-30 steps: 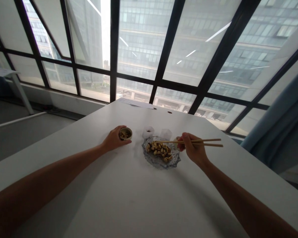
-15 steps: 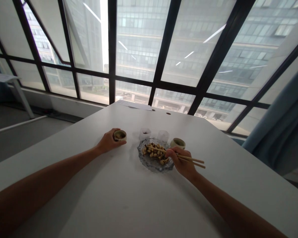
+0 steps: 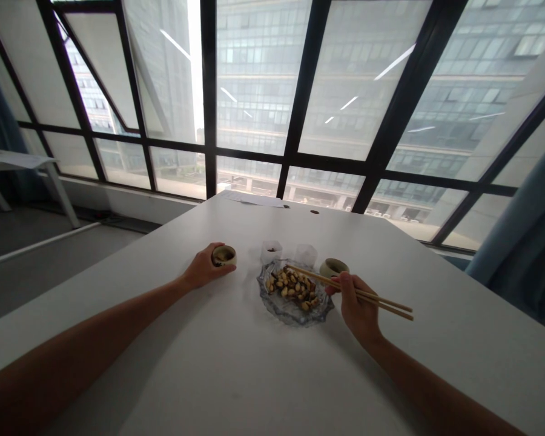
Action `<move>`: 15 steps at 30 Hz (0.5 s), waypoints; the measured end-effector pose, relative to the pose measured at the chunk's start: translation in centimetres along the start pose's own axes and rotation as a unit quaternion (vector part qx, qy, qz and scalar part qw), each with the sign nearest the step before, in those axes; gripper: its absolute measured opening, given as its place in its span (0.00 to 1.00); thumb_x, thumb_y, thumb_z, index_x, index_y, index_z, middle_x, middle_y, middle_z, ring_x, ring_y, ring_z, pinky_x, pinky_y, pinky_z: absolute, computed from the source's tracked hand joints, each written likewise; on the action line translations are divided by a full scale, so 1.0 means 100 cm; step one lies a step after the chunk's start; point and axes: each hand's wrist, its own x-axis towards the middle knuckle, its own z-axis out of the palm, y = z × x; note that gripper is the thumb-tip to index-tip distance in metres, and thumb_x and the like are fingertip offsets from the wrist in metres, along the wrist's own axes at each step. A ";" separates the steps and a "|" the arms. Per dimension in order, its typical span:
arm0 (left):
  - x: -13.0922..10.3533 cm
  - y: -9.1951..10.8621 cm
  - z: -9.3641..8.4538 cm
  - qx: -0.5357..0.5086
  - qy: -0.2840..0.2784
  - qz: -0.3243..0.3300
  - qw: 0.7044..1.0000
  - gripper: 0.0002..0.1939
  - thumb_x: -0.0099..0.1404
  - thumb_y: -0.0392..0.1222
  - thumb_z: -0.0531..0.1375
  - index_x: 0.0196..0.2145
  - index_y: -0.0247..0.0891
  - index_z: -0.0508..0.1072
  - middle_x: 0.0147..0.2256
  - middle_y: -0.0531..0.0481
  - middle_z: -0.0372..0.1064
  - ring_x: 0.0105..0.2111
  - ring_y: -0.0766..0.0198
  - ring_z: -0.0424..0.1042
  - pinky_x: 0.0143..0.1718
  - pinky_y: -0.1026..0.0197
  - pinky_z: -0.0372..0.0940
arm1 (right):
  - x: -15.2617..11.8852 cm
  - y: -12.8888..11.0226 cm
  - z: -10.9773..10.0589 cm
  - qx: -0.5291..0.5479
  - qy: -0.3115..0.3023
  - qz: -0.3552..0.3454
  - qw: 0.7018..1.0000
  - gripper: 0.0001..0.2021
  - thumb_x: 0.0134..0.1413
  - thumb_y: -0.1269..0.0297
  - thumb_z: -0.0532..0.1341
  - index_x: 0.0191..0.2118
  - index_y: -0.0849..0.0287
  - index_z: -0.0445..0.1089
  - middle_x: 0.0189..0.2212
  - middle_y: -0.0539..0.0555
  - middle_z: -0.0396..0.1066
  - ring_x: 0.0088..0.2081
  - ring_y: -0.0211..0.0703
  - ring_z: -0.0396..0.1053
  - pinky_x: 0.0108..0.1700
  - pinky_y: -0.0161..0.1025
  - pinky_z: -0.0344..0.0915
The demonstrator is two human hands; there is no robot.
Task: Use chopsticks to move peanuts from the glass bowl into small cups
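My left hand (image 3: 204, 266) is wrapped round a small pale cup (image 3: 224, 257) with a little dark and brownish stuff inside. In my right hand (image 3: 358, 303) is a pair of chopsticks (image 3: 372, 295), their tips over the far side of a scalloped glass plate (image 3: 284, 315). Many nuts in shells, peanuts by their look (image 3: 295, 287), are heaped on that plate. At the chopstick tips there may be a small dark piece, too small to make out. A second small cup (image 3: 334, 266) stands just beyond my right fingers.
Two translucent plastic cups stand behind the plate: the left cup (image 3: 271, 249) has something dark in it, the right cup (image 3: 306, 253) looks pale. Paper sheets (image 3: 254, 200) lie at the far end of the white table (image 3: 218, 363), near the windows. A blue curtain (image 3: 527, 242) hangs at right.
My right hand has drawn back to the right and the chopsticks have lifted from among the peanuts toward the plate's far rim. My left hand still holds the cup; the view has shifted slightly.
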 end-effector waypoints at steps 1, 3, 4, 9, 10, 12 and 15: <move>0.000 0.000 0.000 0.001 0.001 0.007 1.000 0.40 0.48 0.62 0.69 0.53 0.36 0.69 0.44 0.41 0.77 0.43 0.51 0.77 0.48 0.51 0.71 | 0.000 0.002 -0.001 0.000 0.008 0.007 1.000 0.28 0.59 0.36 0.57 0.28 0.58 0.74 0.19 0.55 0.75 0.23 0.46 0.72 0.28 0.42 0.67; -0.001 0.000 0.000 0.006 0.002 0.024 1.000 0.41 0.48 0.61 0.69 0.53 0.36 0.68 0.46 0.41 0.77 0.44 0.50 0.77 0.49 0.50 0.71 | 0.001 0.003 -0.001 0.009 0.017 0.019 1.000 0.29 0.58 0.35 0.57 0.28 0.59 0.74 0.19 0.55 0.74 0.23 0.46 0.72 0.28 0.42 0.67; -0.002 0.001 -0.001 0.009 0.001 0.033 0.999 0.41 0.48 0.61 0.69 0.54 0.36 0.68 0.46 0.40 0.76 0.45 0.50 0.76 0.50 0.50 0.71 | 0.001 0.002 -0.001 0.016 0.020 0.026 0.999 0.29 0.57 0.34 0.57 0.28 0.59 0.74 0.19 0.55 0.74 0.23 0.46 0.72 0.28 0.42 0.67; -0.003 0.003 -0.002 0.024 -0.001 0.059 0.998 0.40 0.48 0.60 0.70 0.54 0.37 0.67 0.49 0.39 0.75 0.47 0.49 0.75 0.52 0.48 0.69 | -0.001 -0.008 0.004 0.039 0.042 0.086 0.995 0.33 0.50 0.28 0.58 0.27 0.59 0.73 0.17 0.54 0.73 0.22 0.46 0.72 0.26 0.41 0.67; -0.004 0.003 -0.002 0.025 0.000 0.061 0.998 0.40 0.48 0.60 0.69 0.54 0.37 0.67 0.50 0.39 0.74 0.47 0.49 0.75 0.53 0.48 0.69 | -0.002 -0.010 0.005 0.042 0.046 0.097 0.993 0.33 0.49 0.28 0.58 0.28 0.59 0.73 0.17 0.54 0.73 0.21 0.46 0.72 0.26 0.41 0.67; -0.004 0.002 -0.002 0.025 0.003 0.058 0.998 0.40 0.48 0.61 0.69 0.54 0.37 0.67 0.50 0.39 0.74 0.48 0.49 0.75 0.53 0.47 0.69 | -0.004 -0.010 0.007 0.052 0.050 0.110 0.991 0.34 0.49 0.28 0.58 0.28 0.60 0.73 0.17 0.54 0.73 0.21 0.46 0.72 0.26 0.41 0.68; -0.003 0.002 -0.002 0.020 0.005 0.046 0.999 0.40 0.49 0.62 0.69 0.54 0.37 0.67 0.49 0.39 0.75 0.47 0.49 0.76 0.52 0.47 0.70 | -0.006 -0.006 0.009 0.068 0.046 0.117 0.990 0.33 0.50 0.29 0.58 0.29 0.60 0.73 0.18 0.54 0.73 0.22 0.45 0.72 0.27 0.41 0.68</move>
